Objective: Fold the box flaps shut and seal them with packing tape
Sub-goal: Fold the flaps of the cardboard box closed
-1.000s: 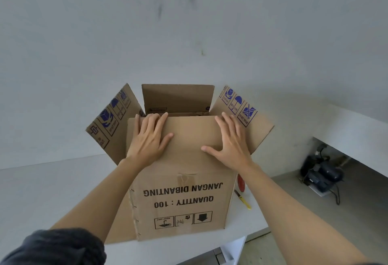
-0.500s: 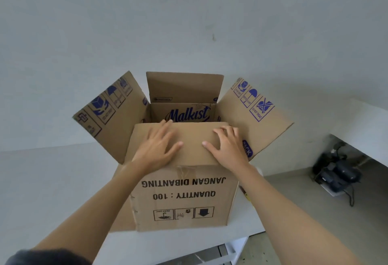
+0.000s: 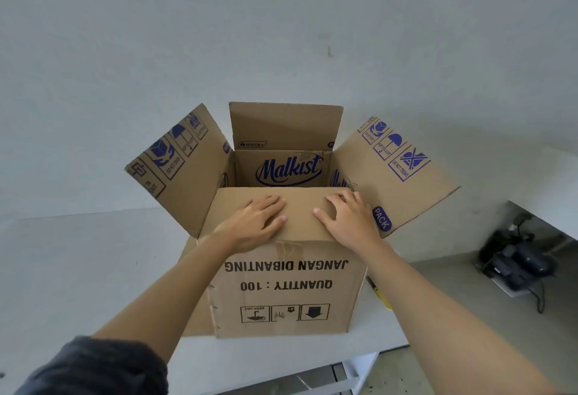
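A brown cardboard box with blue "Malkist" print stands on a white table. Its near flap is folded down almost flat over the opening. My left hand and my right hand both lie palm-down on that flap, fingers spread. The left flap, right flap and far flap still stand up and outward. The inside of the box looks empty where it shows. No tape roll is visible.
The white table runs to the left and ends just right of the box. A yellow-handled tool lies on the table beside the box's right side. A dark machine sits on the floor at the right, under a white ledge.
The near flap has gone down from nearly upright to almost flat under both hands, and the box interior has come into sight. The other three flaps have not moved.
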Motion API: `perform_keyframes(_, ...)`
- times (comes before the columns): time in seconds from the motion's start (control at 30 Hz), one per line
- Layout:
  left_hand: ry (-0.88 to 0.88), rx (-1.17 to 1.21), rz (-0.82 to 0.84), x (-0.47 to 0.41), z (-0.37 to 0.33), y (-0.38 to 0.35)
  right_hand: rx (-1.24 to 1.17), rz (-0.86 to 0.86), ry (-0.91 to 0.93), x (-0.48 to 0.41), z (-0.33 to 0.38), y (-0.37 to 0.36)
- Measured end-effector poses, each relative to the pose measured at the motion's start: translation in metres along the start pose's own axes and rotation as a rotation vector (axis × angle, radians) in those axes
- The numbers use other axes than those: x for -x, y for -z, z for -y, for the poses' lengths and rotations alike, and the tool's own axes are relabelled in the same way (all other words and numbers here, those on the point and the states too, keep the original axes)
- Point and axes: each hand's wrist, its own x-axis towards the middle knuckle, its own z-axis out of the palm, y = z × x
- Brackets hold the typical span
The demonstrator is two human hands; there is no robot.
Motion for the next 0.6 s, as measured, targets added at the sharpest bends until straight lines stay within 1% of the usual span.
perform_keyframes(0.07,0.024,0.035,-0.046,0.008,0.005,0.003,0.092,-0.043,0.001,0.001,0.003,0.001)
perform_keyframes(0.1,0.054,0.012,-0.07,0.012,0.011,0.006,0.111,-0.059,0.016,0.002,0.004,0.002)
perform_keyframes(0.13,0.096,-0.053,-0.084,0.017,0.02,0.009,0.081,-0.058,0.038,0.002,0.005,0.002)
perform_keyframes(0.2,0.2,-0.193,-0.056,0.023,0.039,0.012,-0.099,0.005,0.058,0.002,0.008,-0.001)
perform_keyframes(0.23,0.241,-0.22,-0.032,0.025,0.045,0.012,-0.186,0.044,0.044,0.002,0.009,-0.002)
perform_keyframes(0.3,0.258,-0.225,-0.014,0.024,0.049,0.008,-0.257,0.098,0.012,0.002,0.011,-0.002)
perform_keyframes(0.37,0.233,-0.243,-0.001,0.022,0.046,0.006,-0.25,0.135,0.005,0.002,0.011,-0.002)
perform_keyframes(0.47,0.252,-0.197,0.0,0.02,0.044,0.007,-0.237,0.148,0.012,0.0,0.009,-0.004)
perform_keyframes(0.6,0.287,-0.056,-0.066,0.003,0.038,0.017,-0.248,0.112,0.019,-0.011,0.011,0.0)
